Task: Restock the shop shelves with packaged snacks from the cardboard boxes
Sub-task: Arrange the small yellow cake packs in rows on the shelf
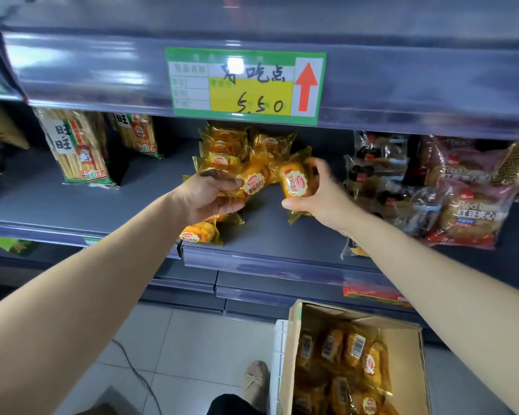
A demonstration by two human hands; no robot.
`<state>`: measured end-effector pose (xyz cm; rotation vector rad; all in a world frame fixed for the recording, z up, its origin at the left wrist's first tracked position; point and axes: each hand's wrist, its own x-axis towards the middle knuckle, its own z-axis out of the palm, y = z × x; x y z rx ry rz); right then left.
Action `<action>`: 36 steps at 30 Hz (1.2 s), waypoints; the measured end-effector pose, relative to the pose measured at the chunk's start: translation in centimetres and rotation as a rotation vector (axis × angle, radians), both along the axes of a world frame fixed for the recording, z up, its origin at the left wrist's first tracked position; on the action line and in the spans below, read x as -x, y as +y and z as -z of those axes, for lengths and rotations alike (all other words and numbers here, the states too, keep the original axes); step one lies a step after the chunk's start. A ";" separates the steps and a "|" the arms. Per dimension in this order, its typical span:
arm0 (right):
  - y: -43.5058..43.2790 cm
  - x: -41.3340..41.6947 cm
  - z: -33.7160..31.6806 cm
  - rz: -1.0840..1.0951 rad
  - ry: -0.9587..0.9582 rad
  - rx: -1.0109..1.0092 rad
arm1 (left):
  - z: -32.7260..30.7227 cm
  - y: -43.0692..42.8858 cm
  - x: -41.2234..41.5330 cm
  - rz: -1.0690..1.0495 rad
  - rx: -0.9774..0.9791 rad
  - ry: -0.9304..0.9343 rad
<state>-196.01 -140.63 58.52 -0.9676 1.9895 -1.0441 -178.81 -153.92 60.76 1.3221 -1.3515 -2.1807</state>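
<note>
Both of my arms reach onto the grey middle shelf (270,235). My left hand (206,194) grips a yellow-wrapped soft-bread packet (253,182) at the front of a pile of the same packets (237,148). My right hand (321,190) holds another yellow packet (295,181) upright beside that pile. One more yellow packet (200,233) lies at the shelf's front edge under my left wrist. On the floor at lower right stands an open cardboard box (402,339) holding several yellow packets (351,351).
Rice-cracker bags (78,148) stand at the shelf's left; red-bean bread packs (468,211) and dark-wrapped packs (375,166) fill its right. A price tag (246,85) hangs on the shelf above. Lower shelves, a tiled floor, a cable (135,372) and my shoe (255,381) lie below.
</note>
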 end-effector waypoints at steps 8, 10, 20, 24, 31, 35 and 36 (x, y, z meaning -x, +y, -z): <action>-0.6 0.3 -0.5 -0.016 -0.161 -0.017 | 0.3 -0.8 -0.1 0.003 0.029 -0.010; -0.8 0.5 -0.2 0.018 -0.218 -0.014 | 0.5 -1.0 -0.2 0.006 0.032 -0.011; -1.3 -0.1 1.2 0.036 -0.304 0.106 | 0.6 -1.8 -0.9 0.004 0.021 0.003; -1.2 0.1 0.6 -0.037 -0.156 0.086 | 0.6 -2.1 -1.1 -0.007 0.046 -0.011; -2.1 1.1 0.9 -0.120 0.189 -0.085 | 1.0 -2.7 -1.6 -0.113 0.040 -0.007; -2.9 1.9 1.0 -0.076 0.482 -0.287 | 1.1 -3.2 -1.9 -0.148 0.025 -0.002; -3.1 2.1 1.1 -0.082 0.530 -0.315 | 1.1 -3.3 -2.0 -0.163 0.022 -0.002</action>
